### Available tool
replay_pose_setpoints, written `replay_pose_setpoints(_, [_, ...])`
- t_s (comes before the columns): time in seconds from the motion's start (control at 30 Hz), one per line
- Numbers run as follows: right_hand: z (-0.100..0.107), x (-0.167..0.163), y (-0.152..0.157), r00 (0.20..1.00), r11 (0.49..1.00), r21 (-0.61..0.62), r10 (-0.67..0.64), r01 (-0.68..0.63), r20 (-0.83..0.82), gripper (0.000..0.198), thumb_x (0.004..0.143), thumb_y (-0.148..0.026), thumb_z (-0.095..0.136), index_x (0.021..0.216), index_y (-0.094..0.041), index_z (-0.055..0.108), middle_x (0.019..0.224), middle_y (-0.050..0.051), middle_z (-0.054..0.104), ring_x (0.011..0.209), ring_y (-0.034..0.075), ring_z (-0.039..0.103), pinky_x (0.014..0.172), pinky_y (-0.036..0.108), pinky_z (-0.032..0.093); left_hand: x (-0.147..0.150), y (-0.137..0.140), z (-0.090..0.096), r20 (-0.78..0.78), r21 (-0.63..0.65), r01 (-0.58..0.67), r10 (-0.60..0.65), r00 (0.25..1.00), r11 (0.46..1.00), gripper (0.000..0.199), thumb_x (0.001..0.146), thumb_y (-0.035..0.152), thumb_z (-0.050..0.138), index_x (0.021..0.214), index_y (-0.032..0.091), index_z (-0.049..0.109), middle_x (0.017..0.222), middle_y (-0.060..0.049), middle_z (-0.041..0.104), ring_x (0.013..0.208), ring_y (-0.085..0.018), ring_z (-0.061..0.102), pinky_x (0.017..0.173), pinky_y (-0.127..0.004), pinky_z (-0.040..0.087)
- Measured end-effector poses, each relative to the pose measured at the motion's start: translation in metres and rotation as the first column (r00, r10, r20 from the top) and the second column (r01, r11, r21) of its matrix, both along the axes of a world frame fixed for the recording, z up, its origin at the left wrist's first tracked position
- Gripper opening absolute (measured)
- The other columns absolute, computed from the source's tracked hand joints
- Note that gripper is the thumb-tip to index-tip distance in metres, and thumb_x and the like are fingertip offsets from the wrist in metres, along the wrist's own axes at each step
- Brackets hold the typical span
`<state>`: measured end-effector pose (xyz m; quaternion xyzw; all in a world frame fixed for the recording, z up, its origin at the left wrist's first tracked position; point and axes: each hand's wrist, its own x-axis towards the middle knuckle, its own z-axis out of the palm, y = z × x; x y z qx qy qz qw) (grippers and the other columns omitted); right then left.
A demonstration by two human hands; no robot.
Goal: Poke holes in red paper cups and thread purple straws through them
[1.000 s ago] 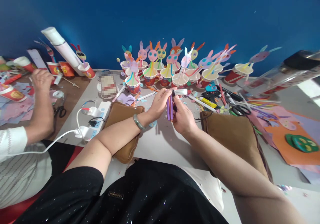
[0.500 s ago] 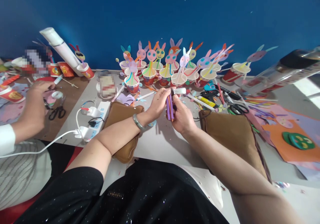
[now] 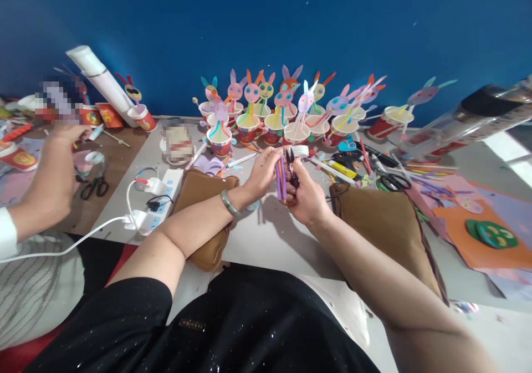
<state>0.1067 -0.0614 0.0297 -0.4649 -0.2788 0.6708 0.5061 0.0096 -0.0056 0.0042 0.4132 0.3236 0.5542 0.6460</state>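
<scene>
Slim purple and orange sticks (image 3: 279, 182), held as a small straight bundle whose material I cannot make out, sit in the gap between my two hands, up above the pale grey tabletop (image 3: 266, 243). Their long axis runs away from me, from the near end by my right fingers to the far end at my left fingertips, leaning a little toward my right as it comes back to me. My left hand (image 3: 265, 172) pinches that far end between thumb and fingers. My right hand (image 3: 308, 194) is curled round a small dark two-pronged hand tool (image 3: 290, 157), thumb along its near side; whether those fingers also touch the bundle's near end I cannot tell.

What matters most here is how tool and bundle lie: nearly parallel, side by side, the tool just to the right, with its prongs pointing away from me and seemingly a little parted. So the prongs run along the sticks rather than across them; to meet them crosswise, I judge, one of the two would need turning. My left hand is the nearer to the far tips, my right to the near ends. Just beyond the prongs shows a white roll-shaped piece (image 3: 301, 151).
</scene>
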Motion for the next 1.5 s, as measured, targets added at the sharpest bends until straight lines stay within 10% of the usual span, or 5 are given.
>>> replay_pose_setpoints(0.17, [-0.002,0.016,-0.005,0.973,0.956,0.290,-0.115,0.053,0.201,0.063,0.065,-0.067,0.088,0.069,-0.025,0.041,0.052,-0.013,0.028,0.044,0.005,0.022,0.041,0.021,0.018,0.005,0.003,0.001,0.103,-0.064,0.041,-0.034,0.994,0.997,0.026,0.104,0.021,0.050,0.078,0.021,0.049,0.088,-0.003,0.069,0.118,-0.022,0.071,0.112,-0.049,0.054])
replay_pose_setpoints(0.33, [0.007,0.034,0.003,0.725,0.785,0.608,-0.486,0.118,0.487,0.036,0.070,-0.030,0.084,0.077,-0.024,0.049,0.061,-0.009,0.044,0.054,0.007,0.034,0.053,0.025,0.031,0.006,0.001,0.004,0.128,-0.045,0.071,-0.064,0.990,0.996,0.023,0.102,0.020,0.055,0.080,0.019,0.051,0.106,-0.004,0.071,0.120,-0.022,0.072,0.110,-0.046,0.056])
replay_pose_setpoints(0.73, [0.001,0.042,0.029,0.606,0.781,0.621,-0.524,0.063,0.598,0.031,0.068,-0.025,0.078,0.085,-0.025,0.052,0.064,-0.009,0.048,0.056,0.010,0.038,0.057,0.027,0.032,0.001,0.000,-0.011,-0.017,0.188,0.128,-0.127,0.992,0.974,0.040,0.089,0.055,0.074,0.108,0.021,0.069,0.113,-0.005,0.073,0.116,-0.021,0.069,0.111,-0.040,0.050])
replay_pose_setpoints(1.5, [0.004,0.048,0.032,0.678,0.820,0.551,-0.493,0.153,0.546,0.020,0.075,-0.037,0.076,0.078,-0.020,0.066,0.062,-0.005,0.057,0.057,0.010,0.044,0.056,0.026,0.035,-0.003,-0.009,-0.002,-0.127,0.270,0.090,-0.057,0.990,0.959,0.038,0.089,0.052,0.077,0.078,0.018,0.063,0.135,-0.010,0.064,0.138,-0.026,0.056,0.120,-0.043,0.047])
